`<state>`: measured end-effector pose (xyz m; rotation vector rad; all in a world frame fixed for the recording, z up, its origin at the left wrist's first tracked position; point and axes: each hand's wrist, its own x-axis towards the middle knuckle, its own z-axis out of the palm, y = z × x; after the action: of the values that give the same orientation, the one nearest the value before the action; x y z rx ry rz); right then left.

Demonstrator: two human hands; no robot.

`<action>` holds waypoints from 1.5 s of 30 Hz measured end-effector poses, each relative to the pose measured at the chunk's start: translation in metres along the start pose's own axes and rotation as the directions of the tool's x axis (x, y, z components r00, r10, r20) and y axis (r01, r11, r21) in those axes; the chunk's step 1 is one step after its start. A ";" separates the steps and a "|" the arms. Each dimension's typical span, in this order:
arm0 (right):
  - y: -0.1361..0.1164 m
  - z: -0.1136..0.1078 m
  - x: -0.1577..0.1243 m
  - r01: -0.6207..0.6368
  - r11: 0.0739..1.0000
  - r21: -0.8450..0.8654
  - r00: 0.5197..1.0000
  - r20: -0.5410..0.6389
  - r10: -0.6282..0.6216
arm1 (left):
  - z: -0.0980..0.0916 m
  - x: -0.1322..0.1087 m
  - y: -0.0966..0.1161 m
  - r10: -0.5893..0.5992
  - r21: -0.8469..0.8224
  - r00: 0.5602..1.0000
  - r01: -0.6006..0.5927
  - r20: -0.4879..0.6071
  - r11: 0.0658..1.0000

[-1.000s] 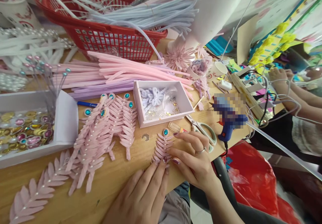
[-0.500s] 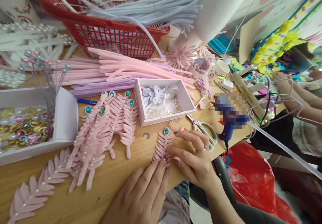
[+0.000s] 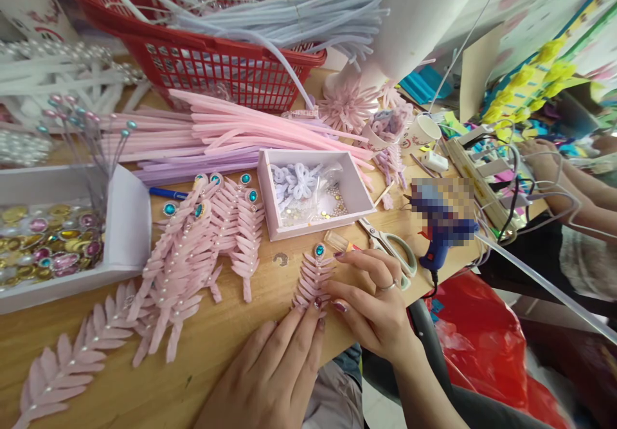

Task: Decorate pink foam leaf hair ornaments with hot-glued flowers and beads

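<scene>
A pink pipe-cleaner feather lies on the wooden table, its tip topped by a teal gem with a small pearl trim. My left hand is at its lower end, with index finger and thumb close together on the stem and the other fingers laid out long. From the right side, my right hand touches the feather's edge with a fingertip. Its index finger points near the gem, and its thumb stays apart. Whatever lies under the fingertips is hidden. Finished-looking pink feathers with teal gems are heaped to the left.
Scissors and a blue glue gun lie right of my hands. A white box holds lilac loops and beads. Farther left stands a box of gems. Behind are pink pipe cleaners and a red basket. Another person's arms are at right.
</scene>
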<state>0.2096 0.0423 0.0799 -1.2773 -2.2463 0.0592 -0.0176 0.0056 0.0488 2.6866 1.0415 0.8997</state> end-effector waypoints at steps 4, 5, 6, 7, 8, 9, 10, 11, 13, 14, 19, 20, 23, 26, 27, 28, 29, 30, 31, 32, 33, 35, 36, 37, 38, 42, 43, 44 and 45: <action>0.000 0.000 0.000 0.004 1.000 0.003 1.000 0.012 -0.004 | 0.002 0.000 0.000 0.009 -0.006 1.000 -0.009 -0.001 1.000; 0.001 0.000 0.000 -0.001 1.000 -0.002 1.000 0.005 0.001 | 0.002 0.000 0.000 0.009 -0.009 1.000 -0.010 -0.002 1.000; 0.001 0.001 0.000 -0.012 1.000 -0.013 1.000 -0.014 0.011 | 0.002 0.000 0.000 0.011 -0.013 1.000 -0.011 0.000 1.000; 0.001 0.001 0.001 -0.025 0.999 -0.028 0.999 -0.038 0.024 | 0.002 0.000 0.000 0.009 -0.016 1.000 -0.009 0.000 1.000; 0.001 0.002 0.001 -0.041 0.998 -0.045 0.998 -0.059 0.038 | 0.002 0.000 0.000 0.003 -0.020 1.000 -0.003 0.000 1.000; 0.001 0.002 0.002 -0.053 0.997 -0.061 0.996 -0.072 0.048 | 0.002 0.000 0.001 -0.004 -0.022 1.000 0.004 -0.003 1.000; 0.002 0.003 0.003 -0.061 0.996 -0.073 0.996 -0.072 0.055 | 0.001 0.000 0.001 -0.012 -0.024 1.000 0.012 -0.003 1.000; 0.002 0.003 0.003 -0.063 0.995 -0.079 0.996 -0.063 0.058 | 0.001 0.000 0.002 -0.018 -0.026 1.000 0.018 -0.004 0.999; 0.002 0.003 0.004 -0.057 0.995 -0.079 0.998 -0.040 0.054 | 0.001 0.000 0.002 -0.024 -0.026 1.000 0.024 -0.009 0.999; 0.002 0.003 0.004 -0.054 0.995 -0.079 0.998 -0.040 0.051 | 0.002 0.000 0.002 -0.024 -0.026 1.000 0.023 -0.009 0.999; 0.002 0.002 0.002 -0.068 0.993 -0.093 0.994 -0.095 0.059 | 0.004 0.000 0.000 -0.010 -0.017 1.000 0.010 -0.013 1.000; 0.002 0.002 0.001 -0.070 0.993 -0.092 0.994 -0.087 0.062 | 0.004 0.000 0.000 -0.006 -0.014 1.000 0.006 -0.013 1.000; 0.001 0.002 0.002 -0.064 0.995 -0.082 0.997 -0.053 0.059 | 0.004 -0.001 0.000 -0.001 -0.009 1.000 0.000 -0.017 1.000; 0.000 0.000 0.001 -0.065 0.993 -0.095 0.993 -0.106 0.055 | 0.003 0.000 0.000 0.006 -0.011 1.000 -0.006 -0.012 1.000; 0.000 0.000 0.000 -0.075 0.993 -0.092 0.987 -0.151 0.061 | 0.003 0.000 0.000 0.006 -0.011 1.000 -0.006 -0.008 1.000; 0.001 -0.001 -0.003 -0.093 0.992 -0.084 0.975 -0.207 0.074 | 0.002 0.000 0.000 0.005 -0.007 1.000 -0.005 -0.010 1.000; 0.002 -0.001 -0.006 -0.121 0.990 -0.077 0.955 -0.281 0.095 | 0.002 0.001 0.000 -0.001 -0.004 1.000 0.001 -0.014 1.000; 0.005 -0.002 -0.010 -0.161 0.984 -0.077 0.922 -0.367 0.122 | 0.002 0.001 0.001 -0.007 -0.001 1.000 0.007 -0.019 1.000; 0.009 -0.003 -0.014 -0.208 0.974 -0.085 0.876 -0.460 0.147 | 0.001 0.002 0.001 -0.014 0.001 1.000 0.014 -0.021 1.000; 0.014 -0.005 -0.018 -0.263 0.959 -0.102 0.820 -0.548 0.166 | 0.001 0.002 0.001 -0.019 0.002 0.999 0.019 -0.029 1.000; 0.021 -0.007 -0.022 -0.324 0.938 -0.123 0.761 -0.623 0.181 | 0.001 0.002 0.001 -0.022 0.001 0.999 0.022 -0.033 1.000; 0.038 -0.015 -0.028 -0.468 0.874 -0.133 0.647 -0.725 0.237 | 0.002 0.002 0.002 -0.013 -0.005 0.998 0.013 -0.058 1.000; 0.046 -0.019 -0.031 -0.546 0.830 -0.111 0.595 -0.750 0.291 | 0.002 0.002 0.003 -0.001 -0.008 0.997 0.001 -0.075 1.000; 0.054 -0.023 -0.033 -0.626 0.777 -0.076 0.541 -0.759 0.362 | 0.002 0.002 0.003 0.012 -0.012 0.996 -0.013 -0.086 1.000; 0.061 -0.027 -0.034 -0.698 0.715 -0.037 0.489 -0.754 0.438 | 0.003 0.002 0.004 0.024 -0.013 0.995 -0.025 -0.095 1.000; 0.064 -0.030 -0.036 -0.805 0.591 0.050 0.344 -0.772 0.535 | 0.003 0.002 0.004 0.033 -0.017 0.994 -0.035 -0.105 0.999; 0.057 -0.027 -0.036 -0.770 0.636 0.055 0.361 -0.784 0.505 | 0.003 0.003 0.004 0.023 -0.022 0.994 -0.026 -0.107 0.999; 0.048 -0.024 -0.035 -0.707 0.706 0.049 0.422 -0.772 0.476 | 0.003 0.003 0.004 0.005 -0.030 0.994 -0.008 -0.112 1.000; 0.038 -0.021 -0.033 -0.622 0.782 0.035 0.530 -0.716 0.454 | 0.002 0.003 0.004 -0.018 -0.038 0.994 0.014 -0.111 0.999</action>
<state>0.2623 0.0320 0.0723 -1.7260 -1.1608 -0.4057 -0.0122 0.0050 0.0494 2.6204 1.0549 1.0665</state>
